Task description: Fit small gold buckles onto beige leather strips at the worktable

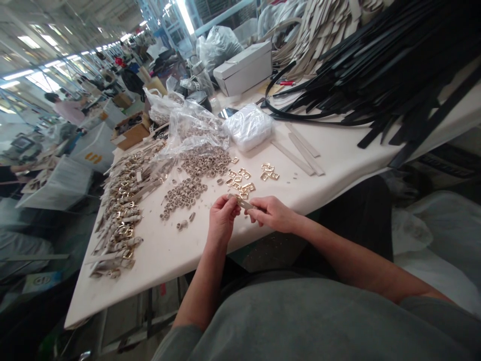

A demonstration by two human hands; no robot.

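Observation:
Near the front edge of the table, my left hand and my right hand meet over a short beige strap. Both hands are closed on it, the left pinching its far end and the right wrapped round its near end. Fingers cover part of the strap, so I cannot tell whether a buckle is on it. Just beyond my hands lie several loose gold buckles, with a smaller group of gold buckles to the right. Left of these is a spread of small beige loops.
A long pile of beige straps with gold buckles lines the table's left side. Behind are a clear plastic bag, a white wrapped packet and a white box. Black strips fan over the right. Beige strips lie nearer.

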